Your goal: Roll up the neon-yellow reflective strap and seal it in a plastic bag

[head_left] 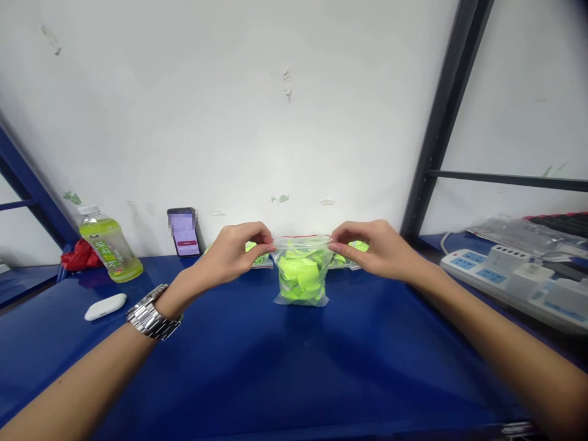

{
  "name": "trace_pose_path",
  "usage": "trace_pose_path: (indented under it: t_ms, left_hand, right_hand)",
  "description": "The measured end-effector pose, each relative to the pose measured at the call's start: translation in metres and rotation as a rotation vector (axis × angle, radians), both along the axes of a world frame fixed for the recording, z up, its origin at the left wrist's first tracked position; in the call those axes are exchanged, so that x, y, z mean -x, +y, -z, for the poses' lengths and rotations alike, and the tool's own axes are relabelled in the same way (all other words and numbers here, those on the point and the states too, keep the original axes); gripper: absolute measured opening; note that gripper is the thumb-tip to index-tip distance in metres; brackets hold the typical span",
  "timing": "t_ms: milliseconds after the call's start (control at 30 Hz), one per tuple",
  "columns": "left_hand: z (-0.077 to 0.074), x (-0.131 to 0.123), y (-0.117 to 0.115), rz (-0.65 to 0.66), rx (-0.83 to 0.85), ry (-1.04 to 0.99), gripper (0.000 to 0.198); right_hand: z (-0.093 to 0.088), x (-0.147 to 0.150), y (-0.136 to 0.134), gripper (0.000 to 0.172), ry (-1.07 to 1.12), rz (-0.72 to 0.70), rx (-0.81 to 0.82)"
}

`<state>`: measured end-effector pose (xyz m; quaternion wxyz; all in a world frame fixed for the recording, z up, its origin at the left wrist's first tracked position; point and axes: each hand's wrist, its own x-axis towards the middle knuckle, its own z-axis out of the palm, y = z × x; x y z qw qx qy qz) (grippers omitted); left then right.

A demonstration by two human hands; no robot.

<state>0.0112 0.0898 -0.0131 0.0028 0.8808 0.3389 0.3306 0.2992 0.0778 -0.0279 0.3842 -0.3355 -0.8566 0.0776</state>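
Observation:
A clear zip-lock bag with a red line along its top edge stands upright, full of crumpled bright yellow-green pieces. My left hand pinches its top left corner between thumb and fingers. At the opposite top corner, my right hand pinches the bag the same way. The top edge is stretched nearly straight between both hands. Whether the zip is closed along its whole length I cannot tell. Behind my hands lie more bags with yellow-green contents, partly hidden.
On the blue table, a drink bottle, red cloth and white oval case sit at left. A phone leans on the white wall. Power strips and clear plastic packaging are at right, beside a dark metal post.

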Motion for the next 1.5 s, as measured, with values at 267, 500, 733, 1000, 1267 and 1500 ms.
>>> trace_pose_path:
  t_ms: [267,500,733,1000,1267,1500]
  left_hand:
    - [0.004,-0.001,-0.005,-0.015,-0.008,-0.011,0.011]
    - [0.005,-0.002,-0.005,-0.097,-0.106,0.206,0.015]
    - [0.008,0.002,-0.004,-0.124,0.005,0.273,0.016]
    - [0.010,0.001,-0.004,-0.125,-0.048,0.316,0.007]
    - [-0.003,-0.003,-0.013,-0.027,-0.012,0.228,0.018]
    - [0.001,-0.010,-0.011,-0.022,-0.172,0.343,0.017]
  right_hand:
    - [0.013,0.008,0.003,0.012,0.072,0.094,-0.150]
    - [0.021,0.013,0.009,0.010,-0.034,0.180,-0.278]
    - [0.022,0.011,0.012,0.008,-0.166,0.206,-0.255]
    - [0.026,0.021,0.010,0.012,-0.186,0.214,-0.280]
    - [0.017,0.018,0.004,0.007,-0.106,0.076,-0.221]
    - [0.019,0.019,0.005,0.008,-0.080,0.107,-0.256]
